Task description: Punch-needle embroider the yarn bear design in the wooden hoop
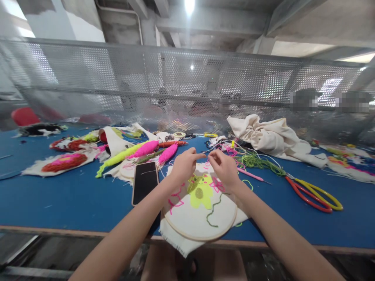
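An embroidery hoop (195, 236) with white cloth stretched in it lies at the table's front edge. The cloth carries a yellow-green yarn figure (202, 195), pink yarn lines and a dark green line (211, 214). Above the hoop's far side, my left hand (185, 163) is closed, its index finger pointing toward the other hand. Close by on the right, my right hand (225, 168) is closed in a pinch. What either holds is too small to make out. Just right of it lies a pink punch needle (250, 174) with a thin metal tip.
A phone (145, 183) lies left of the hoop, near pink yarn skeins (168, 153) and a yellow skein (120, 158). To the right are red-and-yellow-handled scissors (315, 193), green yarn (260, 162) and crumpled cream cloth (269, 136). A perforated metal screen (117, 78) stands behind.
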### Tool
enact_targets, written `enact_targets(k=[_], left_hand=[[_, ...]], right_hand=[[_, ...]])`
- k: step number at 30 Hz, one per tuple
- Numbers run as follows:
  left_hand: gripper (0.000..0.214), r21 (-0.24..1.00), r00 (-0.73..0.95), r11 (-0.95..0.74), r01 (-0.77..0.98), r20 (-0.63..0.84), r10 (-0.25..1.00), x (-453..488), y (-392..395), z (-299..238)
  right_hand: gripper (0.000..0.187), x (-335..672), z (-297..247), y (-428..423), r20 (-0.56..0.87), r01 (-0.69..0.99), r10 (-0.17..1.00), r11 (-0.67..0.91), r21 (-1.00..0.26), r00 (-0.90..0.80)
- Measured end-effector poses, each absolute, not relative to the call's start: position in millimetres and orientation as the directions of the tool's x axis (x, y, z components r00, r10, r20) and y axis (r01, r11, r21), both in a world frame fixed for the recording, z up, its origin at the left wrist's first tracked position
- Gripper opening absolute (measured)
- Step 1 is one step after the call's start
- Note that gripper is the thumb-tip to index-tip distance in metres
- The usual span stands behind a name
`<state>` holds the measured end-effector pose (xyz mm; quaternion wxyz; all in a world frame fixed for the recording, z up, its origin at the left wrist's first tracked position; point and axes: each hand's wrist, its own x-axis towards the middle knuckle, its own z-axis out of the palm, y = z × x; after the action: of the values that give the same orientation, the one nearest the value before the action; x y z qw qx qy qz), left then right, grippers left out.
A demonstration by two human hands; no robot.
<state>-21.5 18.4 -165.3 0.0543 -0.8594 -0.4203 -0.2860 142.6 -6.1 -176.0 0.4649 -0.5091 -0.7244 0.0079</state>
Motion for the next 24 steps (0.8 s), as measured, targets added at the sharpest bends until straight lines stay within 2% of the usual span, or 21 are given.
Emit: enact_targets(k=[7, 14, 18, 24], left_hand=[[0.039, 0.306, 0.443, -0.650, 0.696, 0.530, 0.723, -22.4, 19.9, -164.6], [0.032, 0.370, 0.406, -0.649, 0.664, 0.550, 0.729, -21.2, 18.4, -165.8], [0.037, 0.334, 0.424, -0.658, 0.675, 0.554, 0.717, -19.7, 17.4, -168.8], [0.039, 0.151, 0.492, -0.632, 0.760, 0.502, 0.711, -19.8, 15.0, -166.7]], right_hand=[[0.013, 144.8, -176.3, -3.7, 0.631, 0.664, 0.774, 0.504, -0.552, -0.063], [0.012, 138.8, -181.1, -6.5, 0.612, 0.667, 0.790, 0.480, -0.570, -0.045], [0.012, 135.6, -184.2, -8.2, 0.616, 0.677, 0.786, 0.481, -0.557, -0.051], [0.013, 138.1, -179.6, -9.4, 0.634, 0.731, 0.769, 0.477, -0.488, -0.079]])
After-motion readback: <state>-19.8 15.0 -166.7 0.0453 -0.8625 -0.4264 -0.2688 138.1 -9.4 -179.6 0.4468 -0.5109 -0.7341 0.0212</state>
